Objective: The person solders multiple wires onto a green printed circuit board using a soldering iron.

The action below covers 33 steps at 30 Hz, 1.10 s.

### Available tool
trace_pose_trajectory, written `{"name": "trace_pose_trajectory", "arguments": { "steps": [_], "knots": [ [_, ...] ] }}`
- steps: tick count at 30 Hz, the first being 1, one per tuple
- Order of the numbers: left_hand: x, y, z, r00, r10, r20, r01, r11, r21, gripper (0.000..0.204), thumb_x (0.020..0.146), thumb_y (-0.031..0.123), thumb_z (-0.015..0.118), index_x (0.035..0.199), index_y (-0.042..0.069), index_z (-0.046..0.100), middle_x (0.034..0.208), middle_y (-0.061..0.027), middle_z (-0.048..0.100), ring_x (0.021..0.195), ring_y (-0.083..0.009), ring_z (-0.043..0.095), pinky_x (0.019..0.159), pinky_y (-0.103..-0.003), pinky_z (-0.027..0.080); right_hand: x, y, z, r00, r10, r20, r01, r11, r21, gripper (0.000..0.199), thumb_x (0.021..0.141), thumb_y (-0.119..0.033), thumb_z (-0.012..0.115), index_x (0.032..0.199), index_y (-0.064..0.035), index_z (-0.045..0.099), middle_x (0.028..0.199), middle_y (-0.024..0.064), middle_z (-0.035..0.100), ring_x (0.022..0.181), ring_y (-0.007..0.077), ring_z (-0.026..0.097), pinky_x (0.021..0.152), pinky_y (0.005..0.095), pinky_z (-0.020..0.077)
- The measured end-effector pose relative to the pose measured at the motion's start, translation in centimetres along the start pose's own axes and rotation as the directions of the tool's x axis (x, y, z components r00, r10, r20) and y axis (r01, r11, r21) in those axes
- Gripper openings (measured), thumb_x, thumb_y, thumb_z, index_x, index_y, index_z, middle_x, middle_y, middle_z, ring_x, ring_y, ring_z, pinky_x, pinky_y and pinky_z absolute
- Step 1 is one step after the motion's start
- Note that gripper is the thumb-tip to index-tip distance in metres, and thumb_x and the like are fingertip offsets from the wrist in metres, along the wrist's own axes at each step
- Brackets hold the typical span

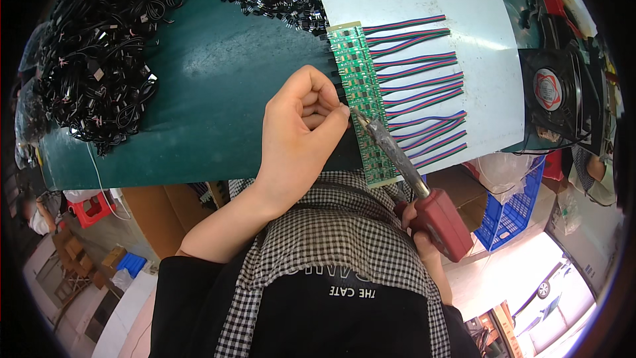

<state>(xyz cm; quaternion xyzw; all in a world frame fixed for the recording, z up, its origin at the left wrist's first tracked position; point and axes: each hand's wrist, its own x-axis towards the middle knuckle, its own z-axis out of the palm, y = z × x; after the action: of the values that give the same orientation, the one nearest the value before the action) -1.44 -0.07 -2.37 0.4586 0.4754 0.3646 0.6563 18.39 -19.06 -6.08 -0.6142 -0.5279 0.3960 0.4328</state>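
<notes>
Far left, a heap of black cables (pixel 99 66) sits at the side of the bench (pixel 212 93), apparently to leave the working zone free. Next, loose black connectors (pixel 281 0) lie at the rear, probably within reach of the left hand (pixel 291 122). This hand has its thumb and index finger pressed together at the green circuit board (pixel 361 73); any small part between them cannot be made out. The board lies along the left side of a white sheet (pixel 493 79), which presumably shields the bench. The soldering iron (pixel 405 168) slants inward, its tip near the left fingertips, likely for close control. Ribbon wires (pixel 407 23) fan rightward, clear of the pinch. The right hand (pixel 426 246) grips the iron's red handle, fingers wrapped and partly hidden.
</notes>
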Motion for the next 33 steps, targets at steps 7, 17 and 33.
{"name": "trace_pose_trajectory", "arguments": {
  "steps": [7, 17, 33],
  "knots": [
    [0.0, -0.1, 0.0, 1.0, -0.001, 0.001, 0.001, 1.0, 0.012, 0.014, 0.081, -0.008, 0.052, 0.081, 0.002, 0.043, 0.078, -0.0031, 0.053, 0.073, -0.0083, 0.056, 0.069, -0.022, 0.05, 0.1, -1.6, -0.3, 0.998, 0.055, 0.003, -0.055, 0.998, 0.039, 0.043, 0.068, -0.036, 0.069, 0.091, 0.0, 0.064, 0.073, 0.0065, 0.061, 0.067, 0.0219, 0.061, 0.06, 0.0296, 0.0471],
    [-0.1, -0.2, 0.1, 1.0, 0.005, -0.007, -0.005, 1.0, 0.028, 0.014, 0.08, -0.009, 0.052, 0.081, 0.002, 0.043, 0.077, -0.0031, 0.053, 0.073, -0.0081, 0.056, 0.068, -0.022, 0.05, 0.3, -1.3, -0.1, 0.996, 0.085, -0.014, -0.082, 0.984, 0.157, 0.042, 0.069, -0.034, 0.069, 0.091, 0.0013, 0.063, 0.07, 0.0062, 0.059, 0.06, 0.0195, 0.058, 0.055, 0.0277, 0.0451],
    [-0.2, 0.2, 0.2, 0.999, 0.009, -0.036, -0.007, 0.999, 0.051, 0.014, 0.08, -0.009, 0.052, 0.082, 0.002, 0.043, 0.078, -0.0033, 0.053, 0.073, -0.0078, 0.056, 0.065, -0.019, 0.048, 0.3, -2.6, 0.1, 0.975, 0.215, -0.048, -0.196, 0.945, 0.261, 0.07, 0.072, -0.064, 0.057, 0.101, 0.0, 0.056, 0.068, 0.0034, 0.057, 0.063, 0.0116, 0.054, 0.057, 0.0225, 0.0398]
  ]
}}
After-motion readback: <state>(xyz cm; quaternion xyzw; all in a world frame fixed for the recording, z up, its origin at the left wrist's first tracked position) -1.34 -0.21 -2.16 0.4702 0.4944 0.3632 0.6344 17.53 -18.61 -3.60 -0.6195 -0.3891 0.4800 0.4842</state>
